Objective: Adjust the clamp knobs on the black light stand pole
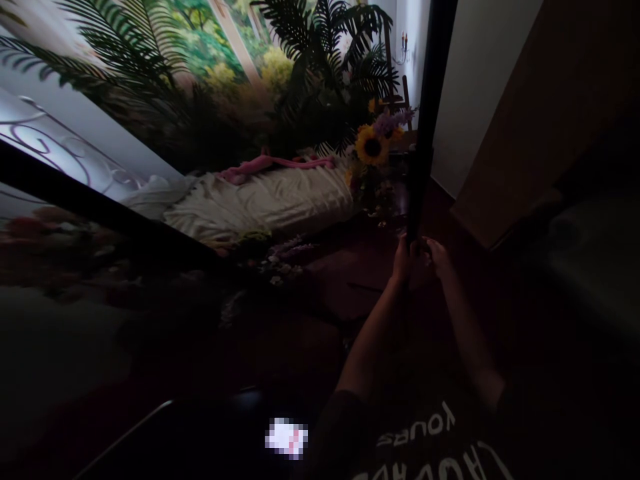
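Note:
A dark upright pole (427,100) runs from the top of the head view down to my two hands. My left hand (401,261) is closed around the left side of its lower part. Just to the right of the pole, my right hand (438,256) has its fingers bent together in a pinch. Something small may be between those fingers, but the dim light hides what it is. Below the hands, the pole's lower end fades into the dark.
A couch-like seat under cream cloth (280,200) stands ahead, with a pink plush toy (260,163) on it. Sunflowers (373,145) and palm leaves (325,73) rise beside and behind it. A dark bar (110,213) crosses the left. A brown panel (520,133) leans at right.

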A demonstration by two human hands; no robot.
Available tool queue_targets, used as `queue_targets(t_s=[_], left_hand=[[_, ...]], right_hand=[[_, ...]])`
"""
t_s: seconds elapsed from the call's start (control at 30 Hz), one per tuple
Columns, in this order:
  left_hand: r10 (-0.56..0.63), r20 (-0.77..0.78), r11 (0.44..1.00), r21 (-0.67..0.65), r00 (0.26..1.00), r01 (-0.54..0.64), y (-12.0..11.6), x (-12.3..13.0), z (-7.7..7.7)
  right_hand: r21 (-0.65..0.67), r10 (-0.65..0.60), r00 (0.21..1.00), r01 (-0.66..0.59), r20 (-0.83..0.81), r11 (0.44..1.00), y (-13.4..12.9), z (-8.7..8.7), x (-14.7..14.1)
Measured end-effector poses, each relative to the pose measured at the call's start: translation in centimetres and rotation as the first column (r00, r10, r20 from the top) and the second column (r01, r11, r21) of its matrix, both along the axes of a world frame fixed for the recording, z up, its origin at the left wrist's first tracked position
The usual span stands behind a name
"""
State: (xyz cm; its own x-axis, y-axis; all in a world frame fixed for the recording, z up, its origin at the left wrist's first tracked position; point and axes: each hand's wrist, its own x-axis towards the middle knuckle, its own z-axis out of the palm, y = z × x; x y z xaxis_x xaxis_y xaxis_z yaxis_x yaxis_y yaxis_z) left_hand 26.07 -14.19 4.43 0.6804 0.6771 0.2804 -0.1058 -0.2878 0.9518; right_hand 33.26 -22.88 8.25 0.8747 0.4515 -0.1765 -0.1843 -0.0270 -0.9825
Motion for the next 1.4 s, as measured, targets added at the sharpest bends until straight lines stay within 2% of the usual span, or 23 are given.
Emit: queue_targets(t_s=[0.07,0.1,0.17,0.27,0.37,0.43,0.53,0.63,0.77,0.9,1.17,1.3,1.4], left_hand=[[-0.001,0.003,1.000,0.008,1.000,0.001,0.1,0.0,-0.1],[-0.001,0.003,1.000,0.011,1.000,0.001,0.1,0.0,-0.1],[-0.005,-0.002,1.000,0.013,1.000,0.005,0.2,0.0,-0.2],[-0.002,-0.025,1.000,0.009,1.000,0.002,0.1,-0.1,0.0],[0.017,-0.016,1.000,0.006,1.000,-0.017,-0.1,-0.1,0.3],[0.023,0.005,1.000,-0.003,1.000,-0.023,-0.2,-0.2,0.5],[0.037,0.010,0.999,-0.024,0.999,-0.037,-0.4,-0.2,0.7],[0.061,-0.004,0.998,-0.027,0.998,-0.061,-0.5,-0.1,0.6],[0.055,-0.011,0.998,-0.035,0.998,-0.055,-0.3,0.2,0.3],[0.057,0.003,0.998,-0.016,0.998,-0.057,-0.1,0.3,0.2],[0.044,0.039,0.999,0.013,0.998,-0.044,0.0,0.2,0.1],[0.012,0.031,1.000,-0.008,0.999,-0.012,0.3,0.0,0.0],[0.012,0.014,0.999,-0.047,1.000,-0.012,0.0,-1.8,-1.1]], right_hand=[[0.050,0.111,0.965,-0.102,-0.239,0.994,0.0,0.5,0.2],[0.085,0.146,0.941,-0.125,-0.307,0.988,0.0,0.6,0.2],[0.129,0.134,0.937,-0.096,-0.323,0.987,-0.3,0.5,-0.1],[0.109,0.031,0.994,-0.019,-0.109,0.994,-1.1,-0.3,-1.1],[0.086,-0.020,0.982,0.004,0.186,0.996,-2.1,-1.4,-2.0],[0.071,-0.013,0.952,-0.009,0.305,0.997,-2.7,-1.9,-2.3],[-0.006,0.061,0.917,-0.064,0.395,0.998,-3.2,-2.2,-2.2],[-0.102,0.118,0.882,-0.080,0.455,0.992,-3.4,-2.3,-1.8],[-0.248,0.129,0.843,0.006,0.523,0.969,-3.5,-2.2,-1.7],[-0.302,0.146,0.828,0.029,0.541,0.953,-3.7,-1.9,-1.8],[-0.259,0.088,0.808,0.082,0.583,0.962,-2.1,-1.6,-1.2],[-0.172,0.021,0.847,0.084,0.532,0.981,-1.7,-1.3,-0.9],[-0.089,-0.073,0.880,0.129,0.469,0.988,-1.6,-1.5,-1.7]])
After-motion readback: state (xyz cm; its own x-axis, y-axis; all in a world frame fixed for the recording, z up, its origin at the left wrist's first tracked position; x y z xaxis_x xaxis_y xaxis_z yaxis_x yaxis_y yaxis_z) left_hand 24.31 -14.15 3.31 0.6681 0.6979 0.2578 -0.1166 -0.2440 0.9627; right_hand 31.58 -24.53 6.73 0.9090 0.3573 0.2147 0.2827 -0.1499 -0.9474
